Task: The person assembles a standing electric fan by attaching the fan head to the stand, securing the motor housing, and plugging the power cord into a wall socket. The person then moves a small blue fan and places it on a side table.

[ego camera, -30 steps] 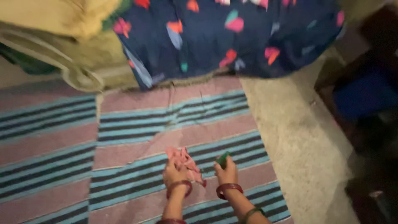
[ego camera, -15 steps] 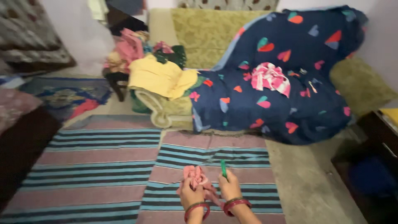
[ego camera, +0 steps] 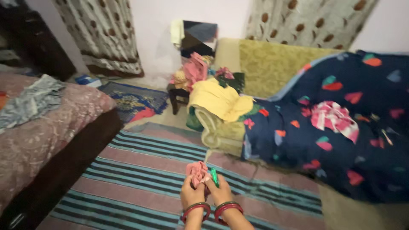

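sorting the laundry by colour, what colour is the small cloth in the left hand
Pink, bunched in the left hand: the small cloth shows best in the head view.

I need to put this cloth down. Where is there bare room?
Bare: the striped rug between the bed and the hands, and the blue quilt below the pink-and-white cloth. Crowded: the sofa arm under yellow clothes, and the stool.

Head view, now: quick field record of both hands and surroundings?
left hand: grips bunched pink cloth
right hand: holds small green object, touching the cloth
wrists: red bangles
floor: striped rug
right: navy heart-print blanket over sofa
left: bed
back: yellow garment, curtains
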